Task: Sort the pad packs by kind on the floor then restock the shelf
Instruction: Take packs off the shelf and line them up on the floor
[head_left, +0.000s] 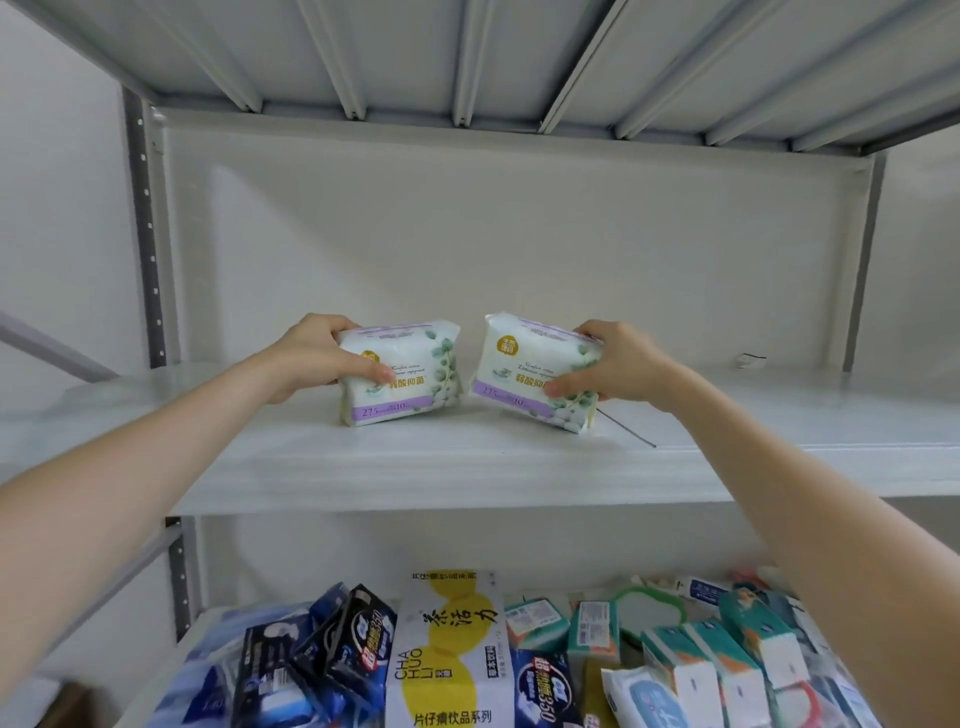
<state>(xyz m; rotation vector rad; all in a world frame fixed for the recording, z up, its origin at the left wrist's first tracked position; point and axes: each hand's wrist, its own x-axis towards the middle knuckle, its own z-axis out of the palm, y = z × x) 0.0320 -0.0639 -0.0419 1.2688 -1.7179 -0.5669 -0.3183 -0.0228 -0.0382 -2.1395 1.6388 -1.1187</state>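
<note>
Gripping left pad pack (410, 379) and right pad pack (524, 371) on the grey metal shelf (415, 467), left hand (322, 358) and right hand (615, 369) hide their outer ends; mixed packs (452, 654) below the shelf are cropped.

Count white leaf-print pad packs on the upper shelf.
2. Left pack stands on the shelf, in the left hand; right pack, tilted, in the right hand. Others may hide behind.
</note>
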